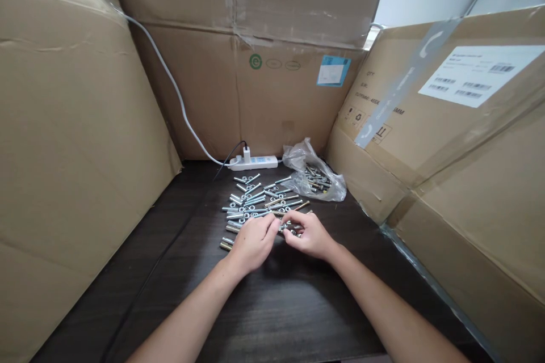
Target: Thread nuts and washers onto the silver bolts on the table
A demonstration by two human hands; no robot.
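- A person's left hand (254,243) and right hand (312,235) meet over a dark wood-grain counter (276,306), fingertips pinched from both sides on a single small bolt (284,227).
- Both grips are closed on that bolt. It is held just above the counter at the near edge of the loose hardware.
- The step in hand looks like fitting or turning a small part on the bolt's shank, though the fingers hide the detail. Such work calls for a steady hold on one side and fine fingertip turning on the other.
- A scatter of bolts (255,201) lies just beyond the hands: slim, bright, zinc-coloured shanks, a few with a brassy tint, with small ring-shaped pieces among them.
- A crumpled clear plastic bag (317,176) holding more hardware sits to the right of the scatter.
- A white power strip (255,163) lies behind it, its white cable (170,76) running up the back wall of cardboard.
- Taped matte-brown cardboard boxes (63,153) hem in the counter on three sides.
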